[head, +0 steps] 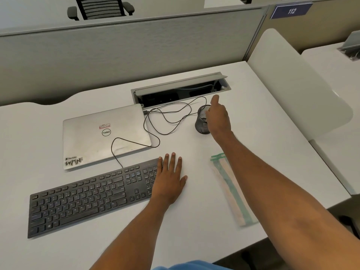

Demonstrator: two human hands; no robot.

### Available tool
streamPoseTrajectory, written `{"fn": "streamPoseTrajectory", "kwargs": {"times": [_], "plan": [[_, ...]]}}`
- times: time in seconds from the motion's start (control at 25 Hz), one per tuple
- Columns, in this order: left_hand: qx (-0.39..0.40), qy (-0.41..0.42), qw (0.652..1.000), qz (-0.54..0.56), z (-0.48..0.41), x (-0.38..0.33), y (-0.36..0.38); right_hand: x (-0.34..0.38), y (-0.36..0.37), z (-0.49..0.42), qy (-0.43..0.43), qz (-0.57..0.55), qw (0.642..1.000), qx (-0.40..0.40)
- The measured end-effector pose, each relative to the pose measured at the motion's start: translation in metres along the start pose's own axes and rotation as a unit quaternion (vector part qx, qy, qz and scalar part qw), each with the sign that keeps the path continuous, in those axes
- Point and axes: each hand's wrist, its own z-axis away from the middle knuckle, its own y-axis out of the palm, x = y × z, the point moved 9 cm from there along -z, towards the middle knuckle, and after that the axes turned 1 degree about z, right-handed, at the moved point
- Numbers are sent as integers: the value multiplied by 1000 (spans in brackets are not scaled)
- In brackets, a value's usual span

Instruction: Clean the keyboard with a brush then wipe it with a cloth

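My left hand (pixel 169 180) lay flat, steadying the light, stiff keyboard (pixel 87 195) by the end beneath it; my right hand's (pixel 219 119) grip was hidden.

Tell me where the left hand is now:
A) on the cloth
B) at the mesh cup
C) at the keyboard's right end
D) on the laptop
C: the left hand lies flat, fingers straight, at the right end of the keyboard; it is the right hand that reaches the cup, and the cloth lies untouched.
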Motion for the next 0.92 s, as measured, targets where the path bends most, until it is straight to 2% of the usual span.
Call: {"fn": "streamPoseTrajectory", "kwargs": {"times": [0.24,0.44,0.56,0.68,0.76,0.92], "plan": [[9,-7,1000,7,0,-1,-2,7,1,-5,-70,2,997,-41],[22,-8,1000,1,-1,-2,-2,18,-2,-6,-97,142,984,-55],[26,-6,1000,-6,-2,-1,-1,13,2,-5,-96,197,975,-36],[29,-8,1000,-8,-3,0,-2,9,-8,-5,-73,154,983,-63],[35,-3,999,-6,-1,-1,-3,10,-24,1,-95,148,977,-125],[25,-5,1000,-11,-2,-2,-4,-12,-29,8,-104,183,969,-131]]}}
